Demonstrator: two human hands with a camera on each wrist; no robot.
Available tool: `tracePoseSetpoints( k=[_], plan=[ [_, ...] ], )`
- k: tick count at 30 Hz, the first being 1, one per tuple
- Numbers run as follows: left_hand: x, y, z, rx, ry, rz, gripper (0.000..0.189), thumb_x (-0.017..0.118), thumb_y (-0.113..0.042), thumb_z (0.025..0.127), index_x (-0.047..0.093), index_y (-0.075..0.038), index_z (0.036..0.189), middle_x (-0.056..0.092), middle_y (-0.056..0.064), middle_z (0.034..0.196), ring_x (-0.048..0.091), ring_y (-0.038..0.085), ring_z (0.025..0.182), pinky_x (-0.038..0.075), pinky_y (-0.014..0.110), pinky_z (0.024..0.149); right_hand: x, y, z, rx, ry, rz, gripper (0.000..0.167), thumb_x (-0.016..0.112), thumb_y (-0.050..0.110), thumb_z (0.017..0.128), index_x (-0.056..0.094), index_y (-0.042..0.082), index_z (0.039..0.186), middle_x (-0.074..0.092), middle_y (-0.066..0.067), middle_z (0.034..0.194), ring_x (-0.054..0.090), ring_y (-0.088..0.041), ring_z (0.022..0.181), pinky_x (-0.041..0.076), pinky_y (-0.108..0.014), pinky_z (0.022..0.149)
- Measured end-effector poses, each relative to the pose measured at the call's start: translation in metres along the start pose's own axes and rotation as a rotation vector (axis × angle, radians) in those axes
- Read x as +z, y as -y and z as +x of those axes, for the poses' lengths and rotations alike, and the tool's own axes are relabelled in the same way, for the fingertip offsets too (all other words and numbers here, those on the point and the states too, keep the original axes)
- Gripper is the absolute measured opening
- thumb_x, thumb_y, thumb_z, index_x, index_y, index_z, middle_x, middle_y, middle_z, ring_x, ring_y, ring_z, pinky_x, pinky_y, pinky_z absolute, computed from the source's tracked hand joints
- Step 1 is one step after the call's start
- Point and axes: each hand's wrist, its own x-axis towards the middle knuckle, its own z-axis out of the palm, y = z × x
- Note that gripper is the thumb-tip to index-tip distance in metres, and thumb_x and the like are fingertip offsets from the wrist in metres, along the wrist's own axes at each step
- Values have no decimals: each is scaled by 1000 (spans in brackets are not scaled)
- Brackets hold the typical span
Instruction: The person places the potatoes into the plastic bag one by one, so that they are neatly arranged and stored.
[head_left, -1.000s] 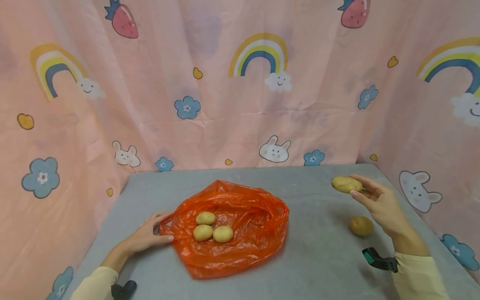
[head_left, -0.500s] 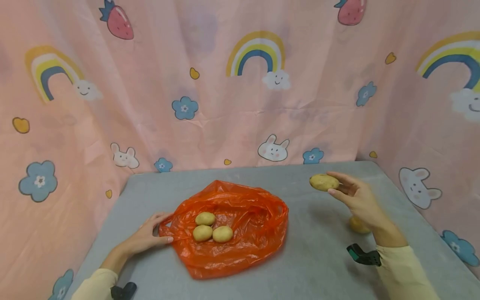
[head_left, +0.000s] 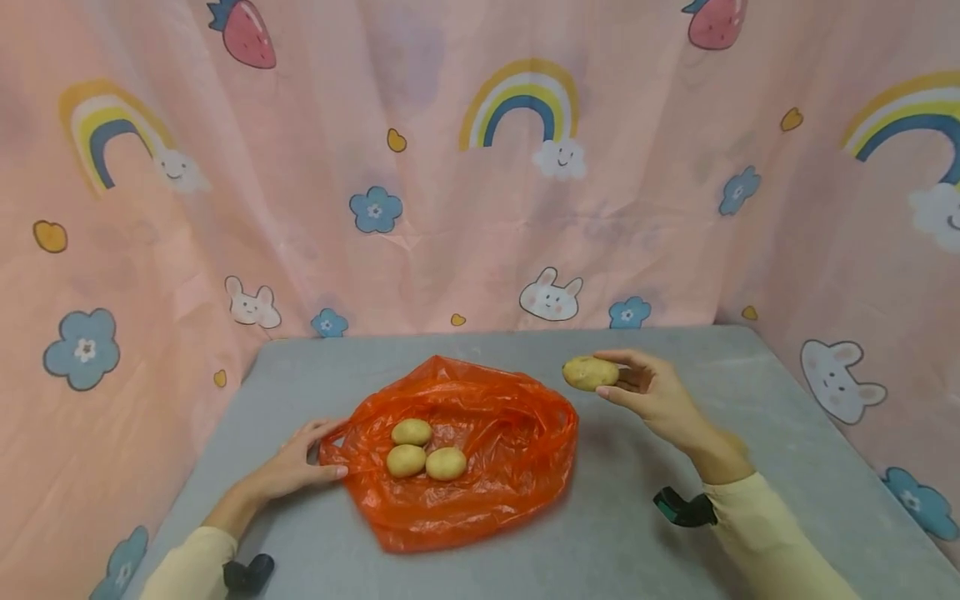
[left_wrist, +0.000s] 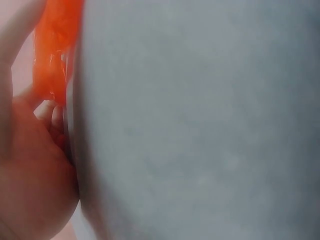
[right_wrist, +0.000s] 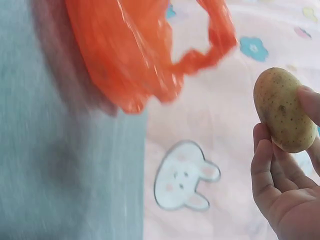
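Head view shows the right hand (head_left: 652,396) holding one oval yellow-brown potato (head_left: 590,372) between thumb and fingers, above the grey counter (head_left: 637,533), just beside the right edge of the crumpled orange plastic bag (head_left: 480,467). The left hand (head_left: 288,471) rests on the counter and its fingers pinch the bag's left edge, probably so that the thin plastic stays open and does not slide. Three more potatoes (head_left: 408,460) lie together inside the bag, touching. I count four potatoes, one bag.
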Motion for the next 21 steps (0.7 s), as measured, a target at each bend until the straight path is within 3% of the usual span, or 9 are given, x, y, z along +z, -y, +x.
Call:
tracePoseSetpoints(
  k=[7, 14, 21],
  plan=[
    [-2, 1, 1, -13, 8, 13, 83, 76, -44, 86, 40, -18, 156, 33, 17, 158, 28, 47, 144, 27, 77, 109, 25, 0, 8, -35, 80, 62, 44, 68, -1, 93, 55, -9, 134, 65, 14, 122, 70, -6, 100, 59, -22, 83],
    [-2, 1, 1, -14, 3, 14, 82, 76, -44, 86, 40, -18, 155, 34, 17, 157, 27, 48, 145, 26, 77, 109, 46, 8, 12, -10, 146, 108, 45, 70, -1, 92, 56, -6, 134, 62, -24, 131, 70, -9, 101, 60, -25, 83],
    [-2, -1, 1, -12, 8, 3, 82, 76, -43, 86, 40, -19, 156, 33, 17, 158, 26, 48, 145, 26, 77, 109, 66, 15, 21, 17, 192, 132, 44, 71, 1, 91, 57, -5, 133, 60, -30, 131, 69, -10, 102, 59, -24, 86]
  ],
)
